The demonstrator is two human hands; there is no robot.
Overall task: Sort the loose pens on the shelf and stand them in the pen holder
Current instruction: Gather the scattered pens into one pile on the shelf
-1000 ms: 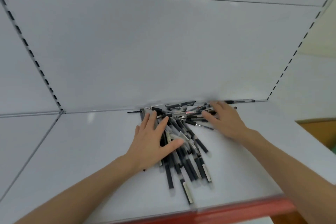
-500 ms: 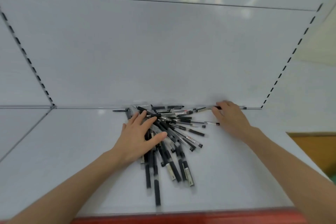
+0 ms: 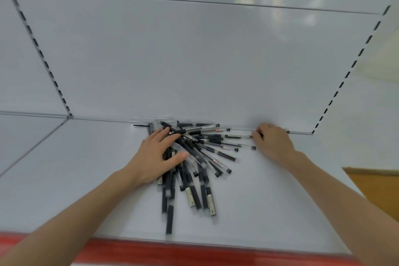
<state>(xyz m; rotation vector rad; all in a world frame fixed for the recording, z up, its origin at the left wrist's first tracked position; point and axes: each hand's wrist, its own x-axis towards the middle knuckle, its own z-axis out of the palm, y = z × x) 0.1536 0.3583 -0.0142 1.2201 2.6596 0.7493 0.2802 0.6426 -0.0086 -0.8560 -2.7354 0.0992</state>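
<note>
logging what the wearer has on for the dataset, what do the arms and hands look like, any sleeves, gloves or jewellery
Both forearms are bare right down to the bottom edge of the picture, with no sleeve showing. The left hand and the right hand are bare too: no gloves, and no watch or band at either wrist. No rings show on the fingers that can be seen, though the right hand is slightly blurred.

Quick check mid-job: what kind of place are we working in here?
Probably a shop aisle or stockroom. The pile of pens lies on a bare white metal shelf with a red front edge strip, and slotted uprights run up the white back panel, as on retail gondola shelving.
</note>
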